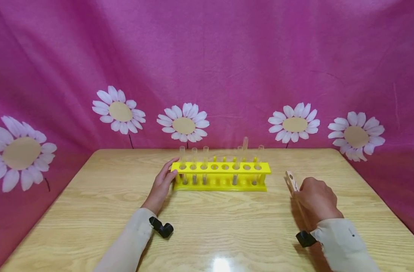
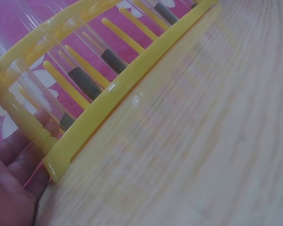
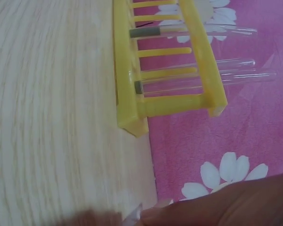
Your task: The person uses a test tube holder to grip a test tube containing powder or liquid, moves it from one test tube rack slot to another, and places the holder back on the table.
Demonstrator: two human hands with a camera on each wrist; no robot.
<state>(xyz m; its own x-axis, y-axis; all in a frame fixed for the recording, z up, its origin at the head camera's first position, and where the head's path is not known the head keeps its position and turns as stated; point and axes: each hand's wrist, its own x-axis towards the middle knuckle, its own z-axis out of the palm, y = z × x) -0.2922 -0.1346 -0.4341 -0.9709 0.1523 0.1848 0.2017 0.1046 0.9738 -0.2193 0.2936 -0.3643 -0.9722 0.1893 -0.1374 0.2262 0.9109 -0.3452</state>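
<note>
A yellow test tube rack (image 1: 219, 172) stands upright on the table. My left hand (image 1: 162, 189) grips its left end, thumb in front and fingers behind, around the end post in the left wrist view. Several clear test tubes (image 1: 205, 152) stand in its holes, some with dark grey matter (image 2: 85, 82) at the bottom. One more clear tube (image 1: 245, 142) rises behind the front row, over the back pegs. Right of the rack, my right hand (image 1: 317, 198) holds a wooden test tube holder (image 1: 290, 179) whose end points toward the back; its handle is partly hidden by the hand.
The wooden table (image 1: 223, 223) ends at a pink cloth (image 1: 223, 75) with white daisies, which hangs behind and at both sides. Small black devices sit on the left wrist (image 1: 162, 227) and right wrist (image 1: 306, 238). Yellow pegs (image 3: 165, 52) line the rack's back.
</note>
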